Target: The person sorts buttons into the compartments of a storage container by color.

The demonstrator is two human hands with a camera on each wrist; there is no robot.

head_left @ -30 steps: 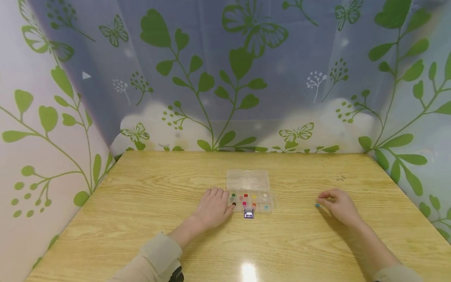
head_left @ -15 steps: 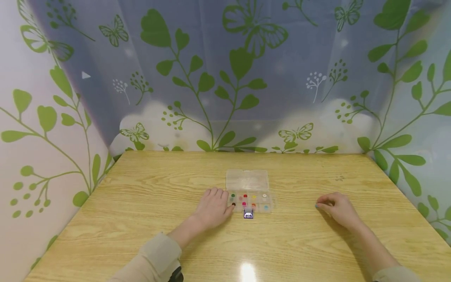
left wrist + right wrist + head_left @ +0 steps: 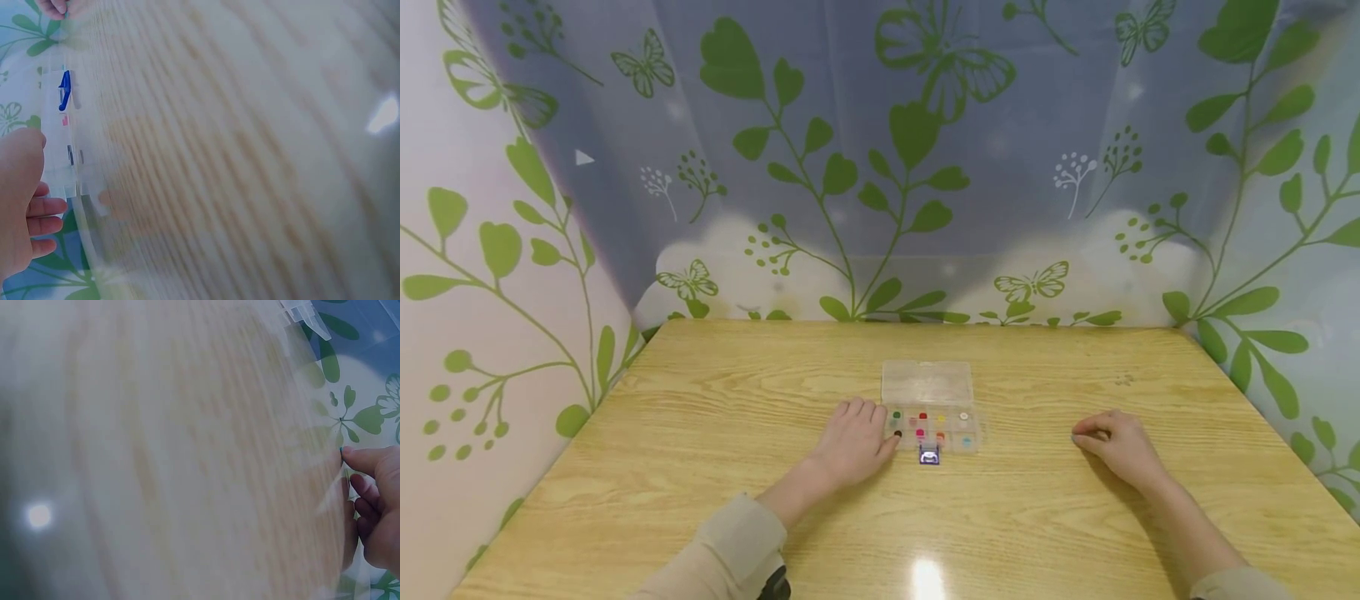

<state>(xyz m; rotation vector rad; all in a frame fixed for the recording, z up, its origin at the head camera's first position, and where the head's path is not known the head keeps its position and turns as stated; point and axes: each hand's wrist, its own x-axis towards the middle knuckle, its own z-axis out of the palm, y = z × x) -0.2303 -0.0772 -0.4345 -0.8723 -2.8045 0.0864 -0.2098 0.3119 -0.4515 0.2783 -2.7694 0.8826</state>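
In the head view a clear plastic compartment box [image 3: 957, 446] stands mid-table with its lid [image 3: 927, 382] folded back. Small coloured pieces lie in its compartments, among them green, red, yellow, white, pink and light blue. A blue latch [image 3: 929, 455] juts from its front edge. My left hand [image 3: 852, 442] rests against the box's left side, fingers fairly straight, thumb at the near corner. Out to the right, my right hand [image 3: 1122, 447] is low over the table, thumb and forefinger pinching a small blue piece [image 3: 341, 450], mostly hidden by the fingertips.
Beyond the right hand, a few small clear bits [image 3: 1123, 379] lie on the wooden table [image 3: 760, 375]. Cloth printed with leaves and butterflies [image 3: 880, 167] hangs behind the table and along both sides.
My right thumb and forefinger have closed on the small blue piece, which showed below the fingertips a second ago and is now nearly covered. The left hand and box have stayed put.
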